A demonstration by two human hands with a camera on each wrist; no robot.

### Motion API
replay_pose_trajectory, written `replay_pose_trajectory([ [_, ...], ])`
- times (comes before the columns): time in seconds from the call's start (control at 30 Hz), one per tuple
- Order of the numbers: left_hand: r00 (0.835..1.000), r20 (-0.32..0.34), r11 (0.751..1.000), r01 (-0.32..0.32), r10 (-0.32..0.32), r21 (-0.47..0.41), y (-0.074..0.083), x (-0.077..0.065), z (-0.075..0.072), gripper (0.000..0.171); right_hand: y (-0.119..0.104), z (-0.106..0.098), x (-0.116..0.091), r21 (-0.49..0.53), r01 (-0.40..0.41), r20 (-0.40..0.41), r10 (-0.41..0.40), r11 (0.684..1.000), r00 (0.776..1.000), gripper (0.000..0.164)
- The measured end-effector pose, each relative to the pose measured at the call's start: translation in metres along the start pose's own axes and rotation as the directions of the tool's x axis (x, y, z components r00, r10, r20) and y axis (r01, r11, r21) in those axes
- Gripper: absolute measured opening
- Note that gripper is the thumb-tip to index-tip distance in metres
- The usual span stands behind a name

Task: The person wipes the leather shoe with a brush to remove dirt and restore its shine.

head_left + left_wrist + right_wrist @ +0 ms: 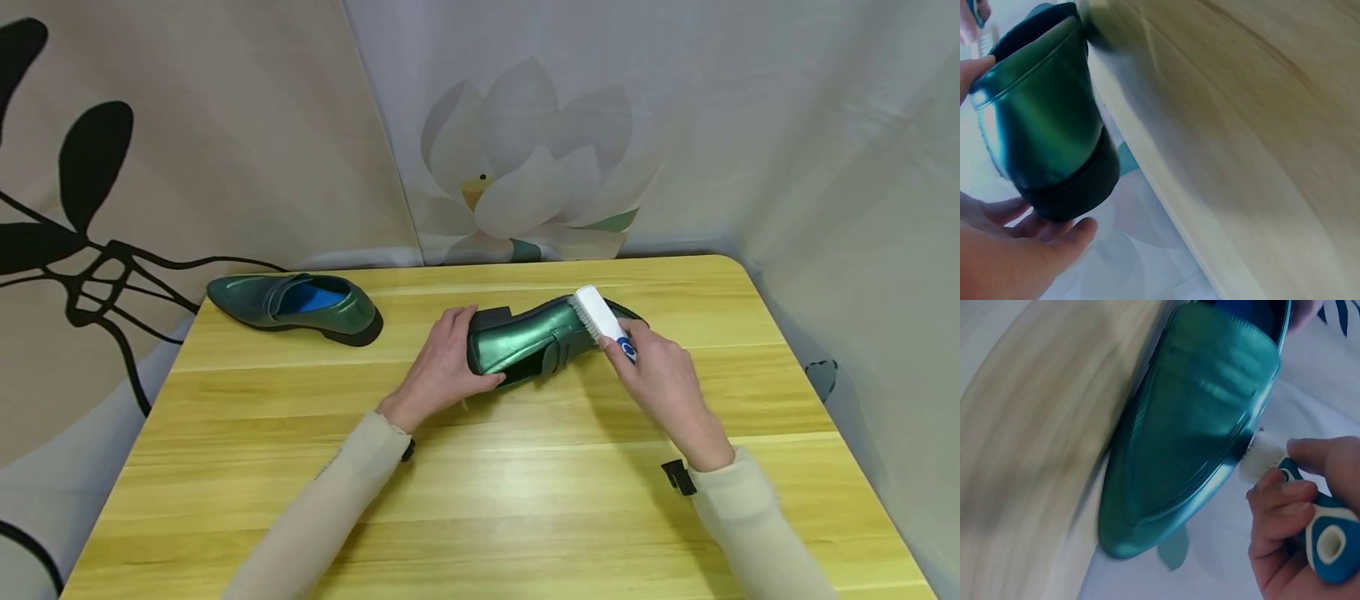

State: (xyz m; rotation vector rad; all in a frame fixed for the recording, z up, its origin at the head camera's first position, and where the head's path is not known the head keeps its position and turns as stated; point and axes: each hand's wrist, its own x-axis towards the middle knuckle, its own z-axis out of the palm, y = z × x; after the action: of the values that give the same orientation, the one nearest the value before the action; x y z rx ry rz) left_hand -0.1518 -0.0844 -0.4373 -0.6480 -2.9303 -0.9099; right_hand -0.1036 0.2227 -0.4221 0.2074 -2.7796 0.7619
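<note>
A shiny green loafer (517, 340) lies tipped on its side near the middle of the table, its toe pointing right. Around its heel end my left hand (447, 360) grips, thumb at the opening edge and fingers by the dark heel (1079, 187). My right hand (663, 379) holds a white brush (596, 312) by its blue-and-white handle (1329, 540). The bristles meet the side of the shoe toward the toe. In the right wrist view, the shoe's upper (1191, 425) shows up close beside the brush head.
The other green loafer (300, 307), with a blue insole, stands upright at the table's back left. The wooden table (510, 517) ends at a back edge close behind both shoes. A curtain (735, 125) with a flower print hangs behind it.
</note>
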Motion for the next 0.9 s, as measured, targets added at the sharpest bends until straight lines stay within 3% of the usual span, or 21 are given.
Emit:
replay_pose_trajectory([
  [0.2,0.992,-0.088,0.995,-0.090,0.093,0.037,0.012,0.002,0.003,0.108,-0.027,0.008,-0.006,0.004,0.140,-0.005,-0.140,0.990,0.990,0.047],
  [0.33,0.981,-0.125,0.987,-0.139,0.149,0.083,0.017,0.002,0.003,0.108,-0.035,0.011,-0.011,0.007,0.188,-0.009,-0.188,0.982,0.982,0.046],
  [0.7,0.967,-0.165,0.979,-0.180,0.195,0.099,0.019,0.002,0.005,0.101,-0.001,0.001,-0.011,-0.012,0.027,-0.116,-0.028,1.000,0.993,0.042],
  [0.9,0.956,-0.193,0.974,-0.203,0.220,0.102,0.021,0.003,0.006,0.099,-0.010,0.003,-0.012,0.017,0.097,-0.105,-0.095,0.995,0.990,0.042],
])
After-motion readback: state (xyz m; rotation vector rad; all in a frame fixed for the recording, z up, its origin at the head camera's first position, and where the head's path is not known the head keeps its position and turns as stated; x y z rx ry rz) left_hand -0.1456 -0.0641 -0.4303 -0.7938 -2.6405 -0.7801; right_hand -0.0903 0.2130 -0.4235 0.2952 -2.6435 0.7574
